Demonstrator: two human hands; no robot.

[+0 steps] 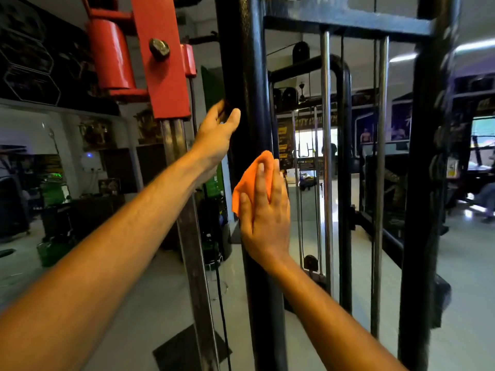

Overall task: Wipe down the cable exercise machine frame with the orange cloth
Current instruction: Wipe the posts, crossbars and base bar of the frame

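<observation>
Both hands are on the same black upright: the right hand (263, 212) lies flat, fingers straight and pointing up, pressing the orange cloth (247, 183) against the near face of the black post (249, 76), while the left hand (217, 132) is higher on that post, thumb and fingers loosely hooked round its left edge as if to steady it; how firmly it grips I cannot tell. Most of the cloth sits under the palm, with folds showing above the fingertips and at the left. What matters for the next stroke is that the post's long axis runs straight up and down, directly ahead of the person, so the wipe should travel along it, up toward the left hand or down toward the floor (150, 303). Being the nearer one to the unwiped length below, the right hand looks best placed to carry on. Beside the post stand a red bracket (160, 62) to the left and chrome guide rods (326, 156) to the right.
</observation>
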